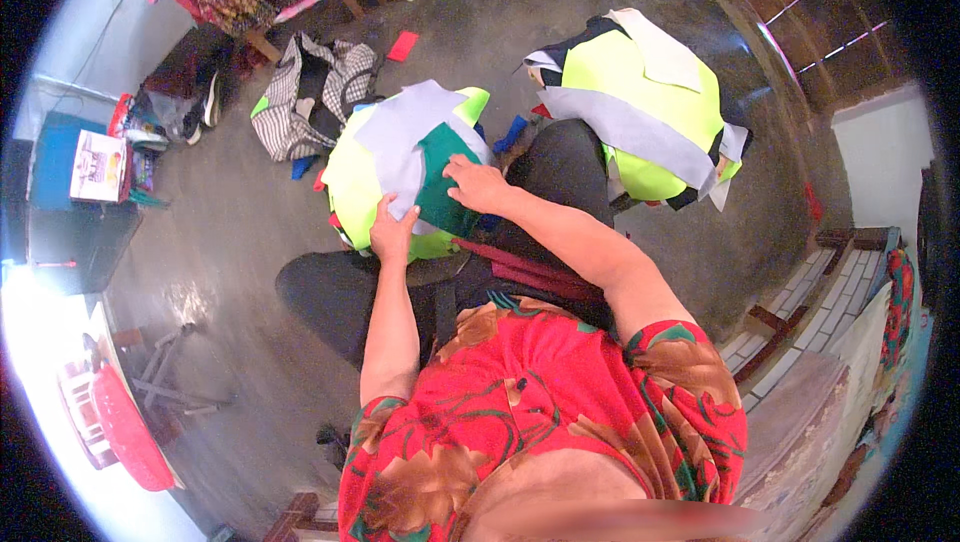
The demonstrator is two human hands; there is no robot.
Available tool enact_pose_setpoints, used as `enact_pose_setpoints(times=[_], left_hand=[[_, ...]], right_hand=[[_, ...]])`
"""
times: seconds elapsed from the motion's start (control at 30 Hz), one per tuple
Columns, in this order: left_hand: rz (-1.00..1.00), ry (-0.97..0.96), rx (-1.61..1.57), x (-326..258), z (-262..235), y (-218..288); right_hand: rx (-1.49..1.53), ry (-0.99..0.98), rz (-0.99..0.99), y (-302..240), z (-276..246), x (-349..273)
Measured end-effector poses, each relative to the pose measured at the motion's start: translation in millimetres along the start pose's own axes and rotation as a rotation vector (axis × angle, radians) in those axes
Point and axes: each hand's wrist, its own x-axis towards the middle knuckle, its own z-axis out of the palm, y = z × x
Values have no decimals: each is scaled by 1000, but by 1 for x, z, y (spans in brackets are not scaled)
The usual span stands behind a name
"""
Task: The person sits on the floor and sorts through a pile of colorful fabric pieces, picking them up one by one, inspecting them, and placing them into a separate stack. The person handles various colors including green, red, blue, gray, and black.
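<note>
A pile of cloth pieces lies in front of me, between my knees. Yellow-green cloth (350,192) forms much of it, with a light grey cloth piece (393,137) spread over the top. On its right side rests a dark green cloth piece (437,177). My left hand (392,234) grips the lower edge of the grey piece, thumb against the cloth. My right hand (478,186) has its fingers bent onto the green piece, seemingly pinching it. The undersides of both cloths are hidden.
Another heap of yellow-green and grey cloth (640,102) sits on the floor to the right. A striped fabric bundle (290,107) and red scraps (403,46) lie farther off. A blue box-like stand (60,167) is at left, a wooden bench (790,312) at right.
</note>
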Motion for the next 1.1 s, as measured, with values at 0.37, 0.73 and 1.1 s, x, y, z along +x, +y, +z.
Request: enact_pose_setpoints(times=[0.37,0.73,1.1], left_hand=[[193,133,41,8,11,-22],[194,122,61,4,10,-15],[117,86,-4,6,12,-18]], right_hand=[[19,-27,16,-5,-7,-4],[252,435,-244,-26,-85,-29],[-438,956,307,142,-222,-96]])
